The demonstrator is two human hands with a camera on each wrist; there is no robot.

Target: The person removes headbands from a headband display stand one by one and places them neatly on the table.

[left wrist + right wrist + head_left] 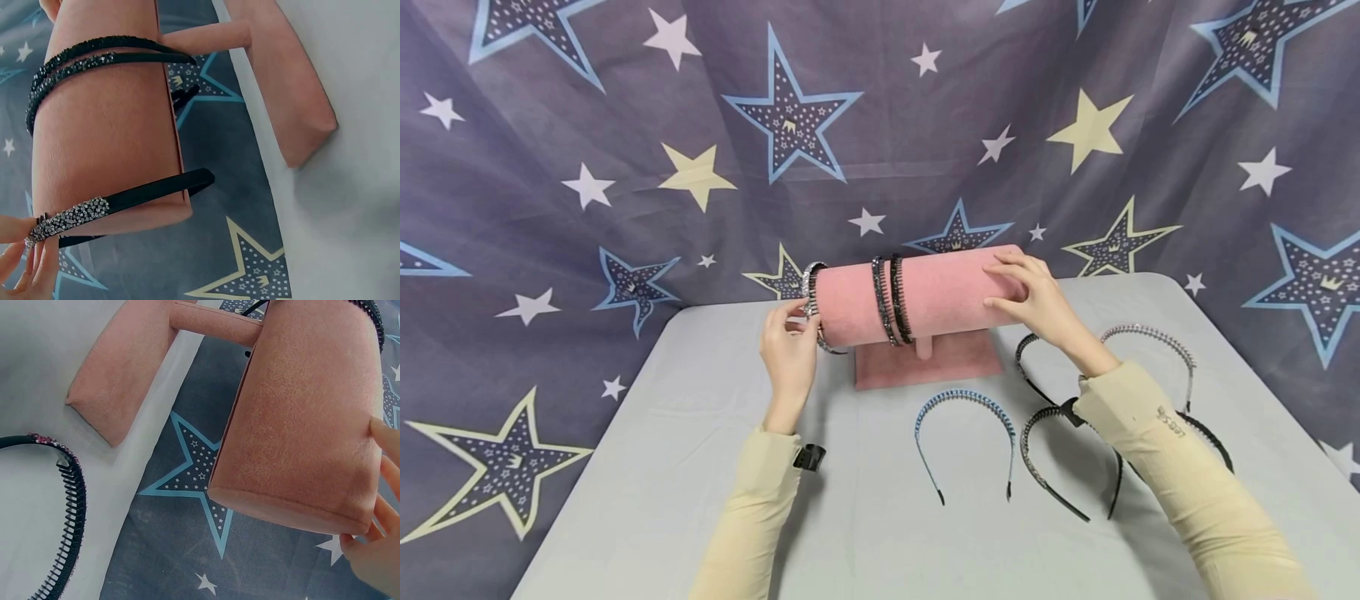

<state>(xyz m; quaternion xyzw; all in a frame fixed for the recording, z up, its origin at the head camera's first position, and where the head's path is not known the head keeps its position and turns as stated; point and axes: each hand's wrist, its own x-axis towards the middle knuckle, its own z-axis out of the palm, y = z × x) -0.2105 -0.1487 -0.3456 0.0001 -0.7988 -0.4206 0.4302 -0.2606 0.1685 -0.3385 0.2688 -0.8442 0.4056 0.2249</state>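
Note:
A pink headband display stand (955, 287), a padded roll on a post and flat base, stands on the table. My left hand (790, 350) pinches a silver rhinestone headband (78, 219) between thumb and fingers. That headband sits around the roll's left end, its dark arms reaching past the roll's edge. Two dark beaded headbands, the left one (882, 300) and the right one (901, 300), hug the roll near its middle. At the roll's right end, my right hand (1037, 300) grips the padding, fingers on top and thumb lower down. Part of those fingers is hidden in the right wrist view.
A blue headband (964, 393) lies on the grey-white table (700, 467) before the stand. Several more lie at the right, partly under my right sleeve, among them a pinkish one (1150, 332) and a dark one with a bow (1073, 412). A starry curtain (865, 167) hangs behind.

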